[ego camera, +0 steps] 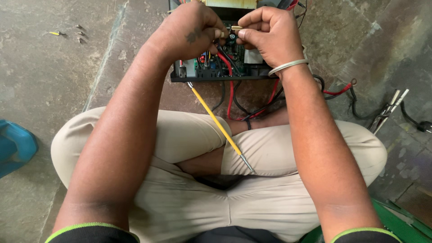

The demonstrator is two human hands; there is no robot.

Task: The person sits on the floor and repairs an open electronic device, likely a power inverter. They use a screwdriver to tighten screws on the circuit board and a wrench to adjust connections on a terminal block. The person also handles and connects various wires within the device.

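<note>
An open black electronics case (216, 74) lies on the floor in front of my crossed legs, showing a green circuit board (236, 54) with red and black wires (230, 92). My left hand (189, 31) and my right hand (270, 33) meet over the board. Their thumbs and forefingers pinch a small cream-coloured part (235, 28) from both sides. My right wrist wears a metal bangle (288, 66). A thin yellow-shafted tool (218, 121) with a metal tip leans from the case's edge onto my leg, and neither hand holds it.
Several small screws (78, 33) lie on the concrete floor at the far left. A blue object (15, 146) sits at the left edge. Metal pliers (388, 110) and a black plug (423, 127) lie to the right. A green object (398, 222) shows at the bottom right.
</note>
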